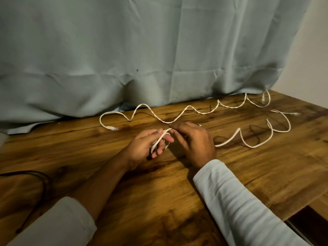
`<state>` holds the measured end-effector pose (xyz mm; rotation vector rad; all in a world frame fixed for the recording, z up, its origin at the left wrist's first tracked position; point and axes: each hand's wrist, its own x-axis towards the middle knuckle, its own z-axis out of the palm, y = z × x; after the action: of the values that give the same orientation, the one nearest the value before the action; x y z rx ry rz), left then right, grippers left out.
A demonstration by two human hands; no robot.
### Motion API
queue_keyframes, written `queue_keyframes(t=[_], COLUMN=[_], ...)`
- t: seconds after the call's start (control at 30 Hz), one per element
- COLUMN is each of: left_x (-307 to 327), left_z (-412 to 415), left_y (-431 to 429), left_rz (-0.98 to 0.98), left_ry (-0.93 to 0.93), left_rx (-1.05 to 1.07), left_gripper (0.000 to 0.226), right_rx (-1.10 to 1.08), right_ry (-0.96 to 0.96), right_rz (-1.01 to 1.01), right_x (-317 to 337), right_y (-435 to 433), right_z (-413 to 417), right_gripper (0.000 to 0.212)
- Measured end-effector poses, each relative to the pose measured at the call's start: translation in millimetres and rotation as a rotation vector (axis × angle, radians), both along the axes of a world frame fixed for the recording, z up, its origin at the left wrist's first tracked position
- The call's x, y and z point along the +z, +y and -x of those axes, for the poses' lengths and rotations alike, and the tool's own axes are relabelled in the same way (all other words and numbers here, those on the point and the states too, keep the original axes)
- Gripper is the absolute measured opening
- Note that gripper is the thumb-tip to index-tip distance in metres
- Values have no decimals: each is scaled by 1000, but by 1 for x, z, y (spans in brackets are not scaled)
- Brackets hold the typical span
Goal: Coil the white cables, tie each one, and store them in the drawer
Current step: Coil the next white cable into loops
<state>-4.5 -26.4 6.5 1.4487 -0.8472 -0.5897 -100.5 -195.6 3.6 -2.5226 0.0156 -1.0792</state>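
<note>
Two flat white cables lie on the wooden table (pixel 177 192). The far cable (pixel 190 107) snakes in waves from a plug at the left to the back right corner. The near cable (pixel 236 134) runs in loops from the right toward my hands. My left hand (pixel 144 145) holds one end of the near cable, which is looped around its fingers. My right hand (pixel 194 142) pinches the same cable just beside the left fingertips, knuckles up, a ring on one finger.
A grey-blue curtain (pixel 142 50) hangs along the table's back edge. A dark thin cord (pixel 41 185) curves over the table at the front left. A dark gap (pixel 308 221) opens under the table's front right edge.
</note>
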Motion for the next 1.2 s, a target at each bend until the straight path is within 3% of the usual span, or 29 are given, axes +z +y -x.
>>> queue_keyframes(t=[0.17, 0.3, 0.57, 0.77, 0.87, 1.0, 1.13, 1.2], left_x=[5, 6, 12, 9, 7, -1, -11, -12], left_z=[6, -3, -11, -18, -21, -18, -17, -19], left_y=[1, 3, 4, 4, 4, -1, -4, -4], left_rz=[173, 366, 459, 547, 530, 262, -4, -38], left_ry=[431, 642, 703, 721, 642, 237, -120, -136], left_rx=[-217, -167, -92, 108, 136, 229, 276, 225], left_gripper=[32, 28, 27, 31, 36, 31, 28, 26], right_rx=[-89, -134, -83, 51, 98, 205, 266, 247], right_ry=[164, 322, 361, 307, 309, 259, 111, 55], right_rz=[55, 192, 304, 426, 468, 424, 95, -15], right_x=[-2, -5, -6, -6, -6, -3, 0, -1], right_y=[-1, 5, 23, 33, 37, 36, 29, 20], right_z=[-1, -4, -4, -4, -5, -3, 1, 2], right_gripper=[34, 27, 28, 28, 21, 15, 14, 15])
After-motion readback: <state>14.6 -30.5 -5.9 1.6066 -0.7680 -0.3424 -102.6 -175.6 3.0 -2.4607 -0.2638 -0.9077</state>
